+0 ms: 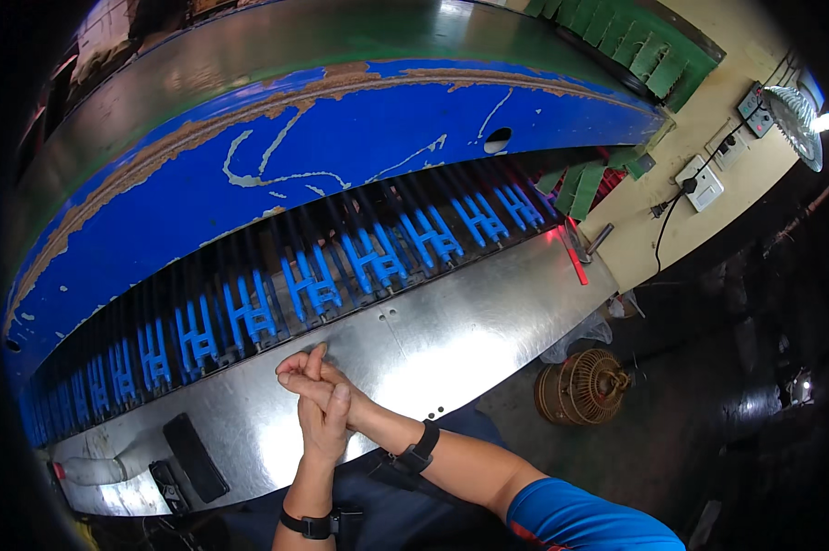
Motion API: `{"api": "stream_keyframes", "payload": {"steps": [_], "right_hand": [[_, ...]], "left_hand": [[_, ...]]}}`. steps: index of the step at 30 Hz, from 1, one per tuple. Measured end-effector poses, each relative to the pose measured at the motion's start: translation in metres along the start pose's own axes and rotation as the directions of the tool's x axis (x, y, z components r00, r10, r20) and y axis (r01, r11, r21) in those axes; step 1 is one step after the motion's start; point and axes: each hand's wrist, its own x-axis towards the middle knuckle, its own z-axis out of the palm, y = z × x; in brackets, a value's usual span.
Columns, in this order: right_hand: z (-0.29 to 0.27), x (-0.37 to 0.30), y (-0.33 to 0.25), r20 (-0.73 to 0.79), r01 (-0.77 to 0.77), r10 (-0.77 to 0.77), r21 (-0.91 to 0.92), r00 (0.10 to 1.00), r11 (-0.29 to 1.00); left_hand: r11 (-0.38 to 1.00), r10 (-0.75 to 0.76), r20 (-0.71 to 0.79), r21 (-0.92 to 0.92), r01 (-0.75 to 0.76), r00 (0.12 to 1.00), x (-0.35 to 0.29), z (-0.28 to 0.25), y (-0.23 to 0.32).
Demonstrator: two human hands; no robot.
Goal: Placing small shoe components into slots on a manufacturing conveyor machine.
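My left hand (321, 424) and my right hand (333, 382) are clasped together over the near metal ledge, the fingers folded against each other. Part of the fingers is hidden in the overlap, and no tool or part shows between them. A dark band sits on each wrist. Just beyond the hands runs a long row of blue, H-shaped slotted pieces (315, 280) on dark rods, standing in a gap under a blue panel (341, 138). The bare metal ledge (460, 317) lies along the front of this row.
At the ledge's right end are a red glowing bar (576, 261) and a short metal tool (600, 239). A clear bottle (93, 470) and a long black case (196, 457) lie at the left. A round wicker cage (580, 387) and wall sockets (699, 184) are at right.
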Motion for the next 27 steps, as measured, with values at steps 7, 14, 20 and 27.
{"api": "stream_keyframes", "payload": {"steps": [7, 14, 20, 27], "right_hand": [[0.002, 0.002, 0.013, -0.093, 0.081, -0.071, 0.102, 0.993, 0.991], [0.0, -0.001, 0.002, -0.035, 0.053, -0.053, 0.004, 0.998, 0.999], [0.0, -0.004, -0.001, -0.047, 0.057, -0.057, 0.004, 0.997, 0.998], [0.0, -0.002, 0.001, -0.019, 0.022, -0.022, -0.005, 1.0, 1.0]], "left_hand": [[1.0, 0.006, -0.007, 0.014, -0.006, 1.0, 0.0, 0.001, -0.001], [1.0, 0.004, 0.02, -0.012, -0.004, 1.0, 0.0, 0.002, 0.002], [0.999, 0.04, -0.015, -0.033, -0.04, 0.999, 0.0, 0.005, 0.0], [0.992, 0.125, 0.014, -0.024, -0.125, 0.992, -0.003, -0.004, -0.038]]}}
